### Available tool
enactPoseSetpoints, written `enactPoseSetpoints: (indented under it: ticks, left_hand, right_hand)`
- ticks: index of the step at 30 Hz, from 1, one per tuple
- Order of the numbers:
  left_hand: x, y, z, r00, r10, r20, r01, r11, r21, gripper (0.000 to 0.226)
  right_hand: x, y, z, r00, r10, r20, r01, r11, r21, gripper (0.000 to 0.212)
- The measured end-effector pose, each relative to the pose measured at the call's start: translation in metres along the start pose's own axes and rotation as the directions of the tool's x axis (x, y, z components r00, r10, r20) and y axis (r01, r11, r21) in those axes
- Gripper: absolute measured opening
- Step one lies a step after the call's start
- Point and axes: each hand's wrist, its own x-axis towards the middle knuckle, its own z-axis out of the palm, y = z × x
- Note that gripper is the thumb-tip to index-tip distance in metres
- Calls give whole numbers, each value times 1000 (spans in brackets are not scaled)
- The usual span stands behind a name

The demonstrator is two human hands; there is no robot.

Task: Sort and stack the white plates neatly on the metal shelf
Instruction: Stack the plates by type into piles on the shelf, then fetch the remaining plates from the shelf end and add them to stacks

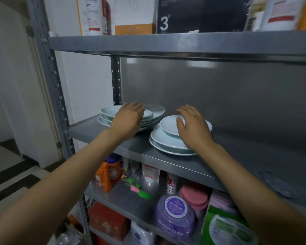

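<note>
Two piles of white plates stand on the grey metal shelf point(102, 134). The left pile point(107, 114) holds several plates, unevenly stacked, with one plate point(157, 109) jutting out behind. My left hand point(129, 115) rests on top of this pile with its fingers stretched over the plates. The right pile point(163, 141) has larger plates below and a smaller deep plate point(168, 125) on top, sitting off-centre. My right hand point(193, 124) lies over that top plate, thumb on its inner surface and fingers reaching across its far rim.
The shelf above point(166, 44) carries boxes and bottles and hangs low over the plates. The shelf below holds an orange detergent jug point(108, 174), a purple jar point(175, 213) and pink lids point(194, 194). Bare shelf extends to the right of the plates.
</note>
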Motion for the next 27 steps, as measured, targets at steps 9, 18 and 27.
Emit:
enactPoseSetpoints:
  ticks: [9,18,27]
  left_hand:
    - [20,121,-13,987,132,-87,-135,991,-21,51]
    - [30,257,-1,950,244,-196,-291,918,-268,56]
    - [57,403,17,928,337,-156,-372,852,-368,54]
  right_hand:
    - [-28,56,-38,1000,7,-22,-12,972,-233,42]
    - [-97,144,-105,981,163,-103,-186,945,-270,43]
    - [-173,264,-192,896,362,-256,-415,888,-197,39]
